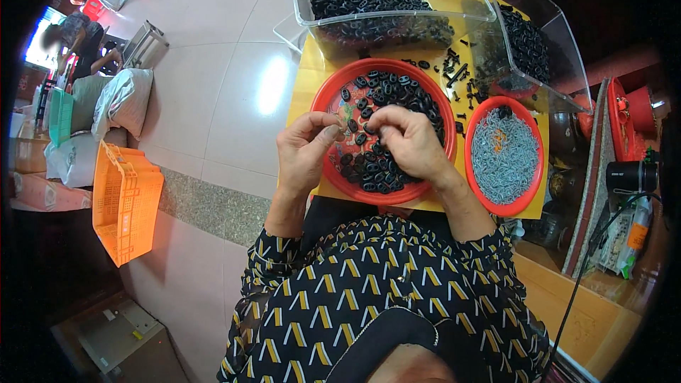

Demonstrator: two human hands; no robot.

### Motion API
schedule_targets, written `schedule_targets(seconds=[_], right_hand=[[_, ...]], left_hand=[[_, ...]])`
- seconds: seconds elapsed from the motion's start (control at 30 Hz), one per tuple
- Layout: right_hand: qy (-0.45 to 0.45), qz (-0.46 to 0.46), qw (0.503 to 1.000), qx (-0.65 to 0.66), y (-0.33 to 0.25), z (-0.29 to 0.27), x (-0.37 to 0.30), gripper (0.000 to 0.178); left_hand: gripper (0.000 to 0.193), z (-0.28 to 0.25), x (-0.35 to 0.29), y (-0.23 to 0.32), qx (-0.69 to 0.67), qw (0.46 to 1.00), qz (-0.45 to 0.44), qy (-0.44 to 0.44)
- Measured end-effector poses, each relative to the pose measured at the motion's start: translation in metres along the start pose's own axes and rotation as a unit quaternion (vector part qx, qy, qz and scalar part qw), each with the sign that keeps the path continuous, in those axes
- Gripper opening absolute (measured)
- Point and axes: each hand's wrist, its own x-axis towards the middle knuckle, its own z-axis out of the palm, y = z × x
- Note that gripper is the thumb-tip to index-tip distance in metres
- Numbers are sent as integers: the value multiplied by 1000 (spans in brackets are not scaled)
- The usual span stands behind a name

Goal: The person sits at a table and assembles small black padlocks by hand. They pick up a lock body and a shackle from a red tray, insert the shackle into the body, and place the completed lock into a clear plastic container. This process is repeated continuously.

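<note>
My left hand (303, 150) is over the left side of a round red tray (383, 199), its thumb and forefinger pinched together. Something tiny may be between the fingertips, too small to make out. Above the middle of the same tray, my right hand (413, 145) is also closed in a pinch, and what it holds is hidden. Many small black oval parts (418, 99) with holes lie in the tray, heaped toward its right side. To the right stands an oval red tray (542, 163) full of small silvery metal pieces (502, 170), with a few orange bits among them.
Two clear plastic bins (397, 17) (546, 85) of black parts stand at the back of the yellow tabletop (311, 71). Loose black pieces (457, 74) lie between bins and trays. On the floor to the left are an orange crate (152, 206) and sacks (128, 99); a person (84, 41) sits beyond.
</note>
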Motion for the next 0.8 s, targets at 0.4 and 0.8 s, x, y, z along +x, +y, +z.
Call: schedule_targets(seconds=[0.4, 0.8], right_hand=[[-90, 183, 910, 361, 6, 21, -1, 11], [94, -47, 992, -63, 1, 36, 10, 5]], left_hand=[[4, 4, -10, -4, 48, 997, 50, -34], [10, -2, -1, -7, 75, 993, -90, 23]])
